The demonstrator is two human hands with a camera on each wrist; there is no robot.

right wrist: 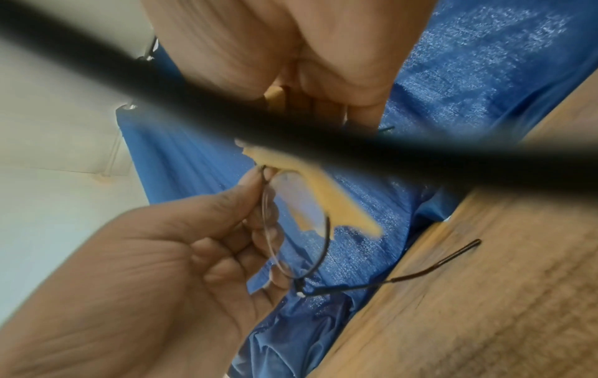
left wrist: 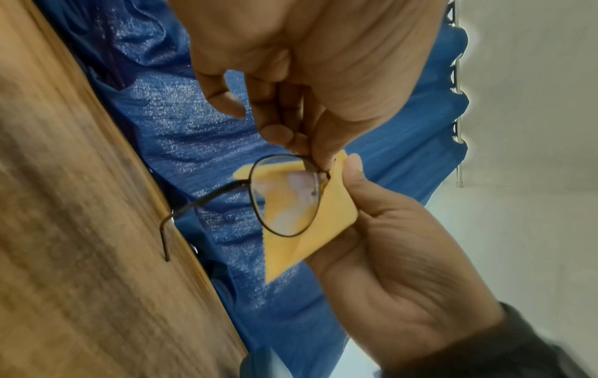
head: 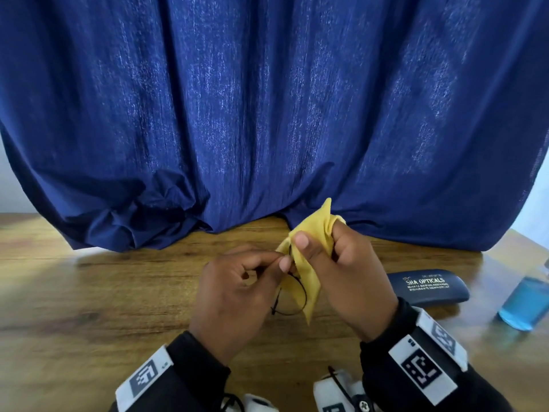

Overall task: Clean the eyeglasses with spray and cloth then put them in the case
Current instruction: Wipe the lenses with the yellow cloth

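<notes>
Both hands busy above the bench (head: 89,292): left hand (head: 237,295) pinching eyeglasses (left wrist: 284,197) at the rim, right hand (head: 341,275) pressing cloth (head: 312,233) around a lens. Thin, light, probably bendable wire frame; best held by rim, left of the closed case (head: 427,288).

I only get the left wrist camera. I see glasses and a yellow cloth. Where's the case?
Observer: The glasses case lies shut on the wooden table, beside the right hand.
Operator: Is there any spray?
Observer: Yes, a bottle of blue liquid stands past the case, at the table's right edge.
Operator: Which hand has the cloth?
Observer: The right hand pinches the yellow cloth; the left hand pinches the eyeglasses frame.
</notes>
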